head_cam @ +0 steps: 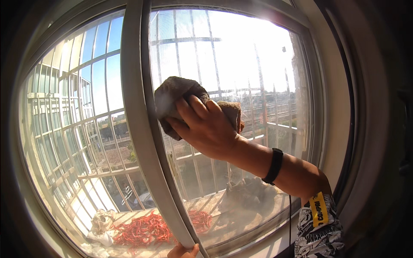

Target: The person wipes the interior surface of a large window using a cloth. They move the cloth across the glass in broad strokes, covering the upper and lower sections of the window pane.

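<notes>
My right hand [206,127] presses a bunched dark brown cloth [182,87] to the right-hand window pane [238,74], close beside the upright of the sash frame [145,129]. Its fingers are bent into the folds, and part of the cloth sticks out past the knuckles on the right. Low in the view, my left hand [183,251] grips the bottom part of that upright, the thumb on its right side. Only the fingers and thumb of this hand show. The right pane looks hazy, with strong sun glare in its upper part.
Beyond the glass, red chili peppers [145,230] lie spread on a ledge, with a pale cloth bundle [101,225] to their left. Dark, blurred objects [248,193] sit behind the right pane. White security bars [106,113] enclose the outside. A thin cable [290,219] hangs near my right arm.
</notes>
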{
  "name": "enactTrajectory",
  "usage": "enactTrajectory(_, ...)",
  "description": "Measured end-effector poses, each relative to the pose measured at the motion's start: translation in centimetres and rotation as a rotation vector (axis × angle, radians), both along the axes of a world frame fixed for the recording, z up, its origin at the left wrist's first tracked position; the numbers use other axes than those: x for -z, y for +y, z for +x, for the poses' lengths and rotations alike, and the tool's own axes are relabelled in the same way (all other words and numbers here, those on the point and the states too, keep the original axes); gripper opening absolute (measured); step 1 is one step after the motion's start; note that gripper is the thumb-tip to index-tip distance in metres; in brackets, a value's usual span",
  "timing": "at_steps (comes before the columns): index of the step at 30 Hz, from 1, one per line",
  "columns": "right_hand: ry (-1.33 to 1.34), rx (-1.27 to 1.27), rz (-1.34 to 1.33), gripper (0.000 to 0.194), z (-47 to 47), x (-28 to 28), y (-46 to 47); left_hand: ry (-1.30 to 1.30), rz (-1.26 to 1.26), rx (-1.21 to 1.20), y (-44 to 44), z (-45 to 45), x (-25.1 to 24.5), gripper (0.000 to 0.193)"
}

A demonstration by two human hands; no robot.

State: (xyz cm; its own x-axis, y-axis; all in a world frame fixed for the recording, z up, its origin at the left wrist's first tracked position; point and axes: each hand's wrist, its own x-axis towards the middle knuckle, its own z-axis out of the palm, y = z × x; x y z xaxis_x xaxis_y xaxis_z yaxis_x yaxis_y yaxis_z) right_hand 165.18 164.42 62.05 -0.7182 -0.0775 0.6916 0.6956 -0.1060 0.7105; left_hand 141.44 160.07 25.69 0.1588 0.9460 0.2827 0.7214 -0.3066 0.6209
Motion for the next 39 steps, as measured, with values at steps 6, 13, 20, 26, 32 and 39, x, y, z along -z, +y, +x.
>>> enactTrajectory(6,0.030,0.089,0.210,0.035,5.4,-7.3,0.7,-0.064,-0.058,-0.053,-0.4,-0.1,0.8,0.041)
enactTrajectory(13,0.923,0.184,0.271,0.026,26.8,-13.6,-1.0,-0.183,-0.042,-0.055,-0.6,0.3,0.8,0.038)
enactTrajectory(20,0.883,0.291,0.345,0.024,31.5,-16.9,-2.4,-0.163,-0.086,-0.039,-0.4,0.3,0.7,0.033)
enactTrajectory(26,0.692,0.008,0.321,0.017,16.2,-23.7,1.4,-0.205,-0.032,-0.019,0.4,0.7,2.4,0.030)
enactTrajectory(32,0.258,-0.092,0.331,0.013,-0.6,-23.1,4.5,-0.235,-0.027,-0.017,0.0,0.7,2.5,0.031)
enactTrajectory(39,0.372,0.107,0.311,0.039,11.4,-27.9,3.5,-0.239,-0.061,-0.091,0.0,0.9,2.5,0.032)
